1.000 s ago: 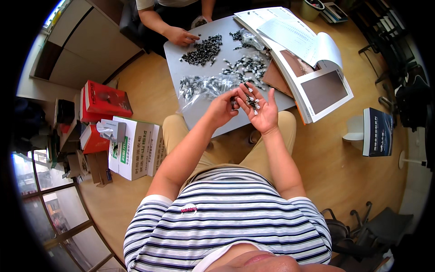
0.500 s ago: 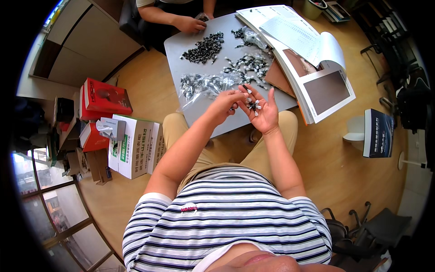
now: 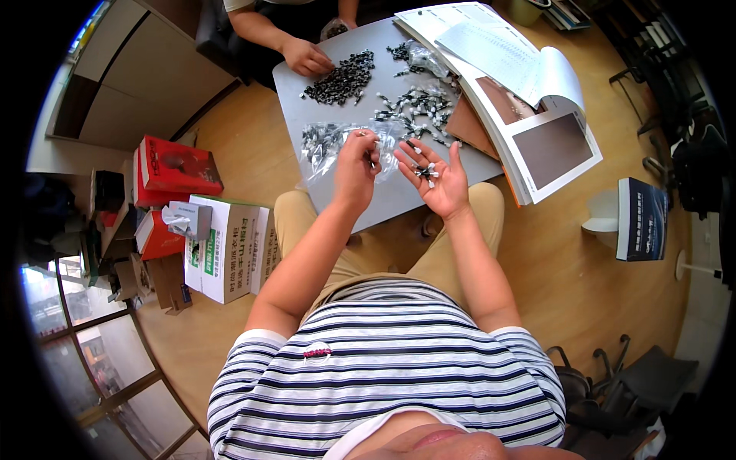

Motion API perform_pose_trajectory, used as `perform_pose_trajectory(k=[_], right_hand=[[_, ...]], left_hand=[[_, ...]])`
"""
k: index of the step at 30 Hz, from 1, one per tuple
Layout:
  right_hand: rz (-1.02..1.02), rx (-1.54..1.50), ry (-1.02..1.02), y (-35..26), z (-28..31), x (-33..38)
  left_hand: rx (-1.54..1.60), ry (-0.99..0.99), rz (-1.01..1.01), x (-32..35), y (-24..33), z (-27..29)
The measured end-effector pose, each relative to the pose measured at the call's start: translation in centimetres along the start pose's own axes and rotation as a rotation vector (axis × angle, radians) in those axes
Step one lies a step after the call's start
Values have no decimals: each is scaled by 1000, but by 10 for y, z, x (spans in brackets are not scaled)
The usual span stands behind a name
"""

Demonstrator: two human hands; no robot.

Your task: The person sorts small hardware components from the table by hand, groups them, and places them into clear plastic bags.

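Observation:
My right hand is turned palm up with its fingers extended. Several small black-and-white pieces rest on its palm and fingers. To its left, my left hand is curled closed above a clear plastic bag. A bit of something white shows at its fingertips and something dark lower in its grip; they look like the same small pieces, partly hidden. The bag lies at the table's near left and is full of such pieces. A loose heap of black-and-white pieces is spread beyond my hands.
Across the grey table, another person's hand touches a pile of small black parts. A second clear bag lies at the back. Large open sample books cover the right edge. White boxes stand on the floor at left.
My left hand has drawn away from my right palm, leftward over the bag, with its fingers closed. The other person's hand has come down onto the black pile.

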State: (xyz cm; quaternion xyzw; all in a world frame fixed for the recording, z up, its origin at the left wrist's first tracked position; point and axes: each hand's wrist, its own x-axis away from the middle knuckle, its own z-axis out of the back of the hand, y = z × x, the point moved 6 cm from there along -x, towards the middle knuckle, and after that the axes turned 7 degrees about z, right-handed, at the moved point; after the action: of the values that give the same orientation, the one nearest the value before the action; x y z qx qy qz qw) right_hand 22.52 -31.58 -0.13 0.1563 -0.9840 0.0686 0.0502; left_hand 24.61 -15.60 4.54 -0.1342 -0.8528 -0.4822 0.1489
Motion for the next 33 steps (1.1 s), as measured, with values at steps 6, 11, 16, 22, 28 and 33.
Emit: perform_pose_trajectory(k=[6,11,16,22,28,33], right_hand=[[-149,260,120,19,25,-25],[-59,492,168,31,18,-63],[-55,506,56,19,15,-64],[551,1511,537,-92,37,-9],[593,2352,292,-67,36,-23],[542,2539,242,-60,52,-51]], left_hand=[[421,-150,216,1,3,24],[608,-233,285,10,-3,16],[599,-247,282,17,-4,11],[493,-195,315,25,-18,12],[435,-187,570,28,-93,-18],[463,-36,503,-4,-95,-14]])
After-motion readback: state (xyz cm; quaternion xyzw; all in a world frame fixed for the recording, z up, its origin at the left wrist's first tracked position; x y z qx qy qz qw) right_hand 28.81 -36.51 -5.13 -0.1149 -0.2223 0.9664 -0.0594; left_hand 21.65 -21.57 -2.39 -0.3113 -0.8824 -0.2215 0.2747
